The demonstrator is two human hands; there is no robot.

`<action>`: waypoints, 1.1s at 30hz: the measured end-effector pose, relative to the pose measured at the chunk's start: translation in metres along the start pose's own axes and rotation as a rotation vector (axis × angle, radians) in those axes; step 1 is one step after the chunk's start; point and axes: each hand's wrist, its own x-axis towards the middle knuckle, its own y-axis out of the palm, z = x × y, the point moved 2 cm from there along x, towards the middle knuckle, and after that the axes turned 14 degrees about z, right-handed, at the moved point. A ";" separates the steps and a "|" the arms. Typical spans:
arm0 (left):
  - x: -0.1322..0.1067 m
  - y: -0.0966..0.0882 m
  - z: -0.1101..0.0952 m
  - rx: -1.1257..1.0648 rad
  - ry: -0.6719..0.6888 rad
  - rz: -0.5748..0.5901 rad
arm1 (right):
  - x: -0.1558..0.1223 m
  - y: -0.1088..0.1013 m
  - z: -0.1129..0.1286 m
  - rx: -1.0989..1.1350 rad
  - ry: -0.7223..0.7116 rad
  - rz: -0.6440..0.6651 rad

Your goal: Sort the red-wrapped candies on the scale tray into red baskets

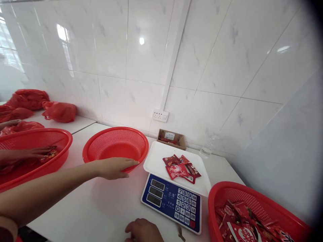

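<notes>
A white table (98, 205) stands against a marbled, tiled wall (146, 60) (light glints off its gloss). On it are three red baskets (114, 133) and one scale (165, 198), whose pan bears at least five red packets (178, 170). The left hand (116, 168), fingers outstretched, gripping nothing, is at the middle basket's rim; the right hand (144, 231) curls near the scale, its grip impossible to tell.

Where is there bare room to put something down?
Widest: the tabletop bordered by the left forearm, right hand and scale. A smaller patch lies behind the right basket, beside the pan. The middle basket's floor is bare too. Crowded: the scale's right side, close to the right basket.
</notes>
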 end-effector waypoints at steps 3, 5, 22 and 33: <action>0.013 -0.008 -0.020 -0.013 0.134 0.002 | 0.024 -0.008 0.027 -0.034 -0.075 0.062; 0.022 -0.013 -0.035 -0.011 0.179 -0.007 | 0.034 -0.007 0.035 -0.030 -0.106 0.067; 0.165 -0.015 -0.088 0.046 0.113 -0.128 | 0.024 -0.014 0.005 0.450 -0.145 -0.230; 0.154 -0.021 -0.075 0.018 0.065 -0.259 | 0.020 -0.016 -0.003 0.422 -0.188 -0.281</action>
